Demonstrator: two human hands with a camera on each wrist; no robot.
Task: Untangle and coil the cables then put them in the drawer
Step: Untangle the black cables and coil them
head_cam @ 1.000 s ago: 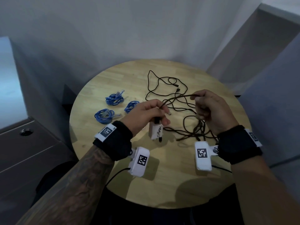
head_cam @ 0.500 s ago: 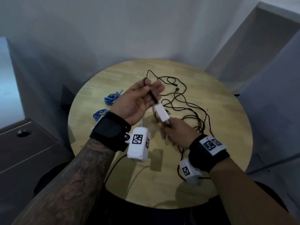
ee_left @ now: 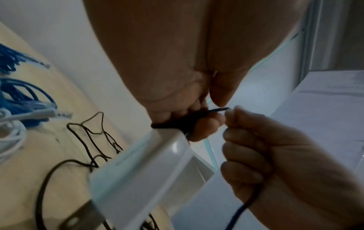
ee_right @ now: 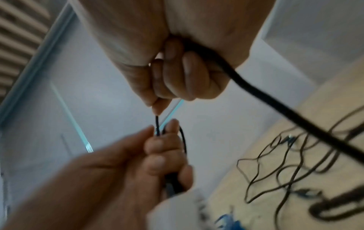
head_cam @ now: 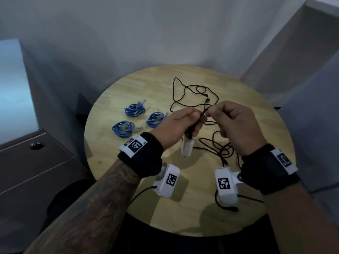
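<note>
left hand [head_cam: 178, 128] curled round a thin matte black cable [head_cam: 201, 117] above its glossy white boxy adapter [head_cam: 187, 147], right hand [head_cam: 236, 123] pinching the same cable, loose tangle on round pale wood table [head_cam: 183, 208], three coiled blue cables [head_cam: 135, 110], grey drawer unit [head_cam: 36, 167], white walls

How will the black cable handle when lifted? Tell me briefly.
Probably floppy: the black cable lies in loose tangled loops on the table. Its white adapter, hanging below the left hand, likely swings and drags that end.
</note>
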